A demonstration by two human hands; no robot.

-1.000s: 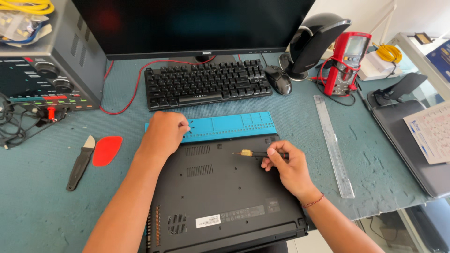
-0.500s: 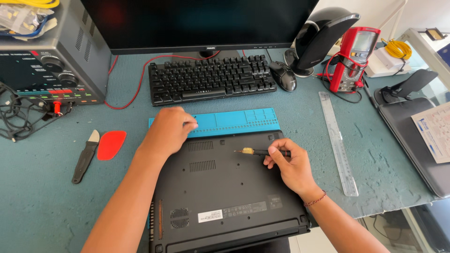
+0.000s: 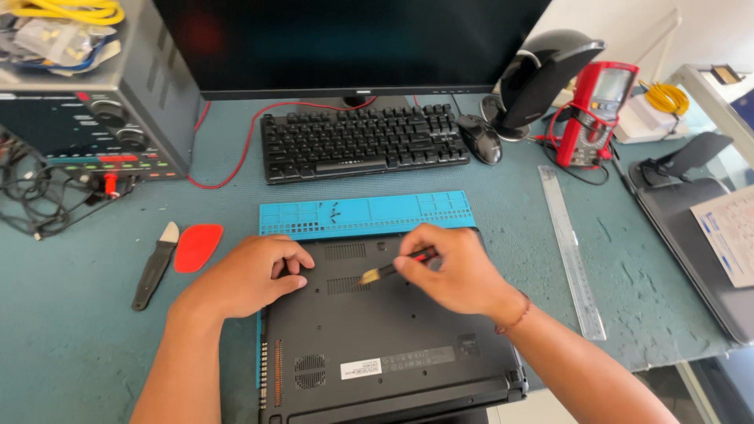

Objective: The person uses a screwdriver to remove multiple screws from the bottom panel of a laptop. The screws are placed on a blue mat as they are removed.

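Fingers (image 3: 416, 263) of the right hand (image 3: 455, 271) pinch a small screwdriver (image 3: 390, 269), tip over the upturned black laptop (image 3: 377, 345). Left hand (image 3: 247, 275) rests flat on its left edge, fingers loosely together, below the blue screw tray (image 3: 365, 213)

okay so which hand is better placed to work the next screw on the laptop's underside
Probably the right hand: it holds the screwdriver, whose tip is over the laptop base near a vent. The left hand lies flat on the base's left edge, holding no tool, better suited to steadying it.
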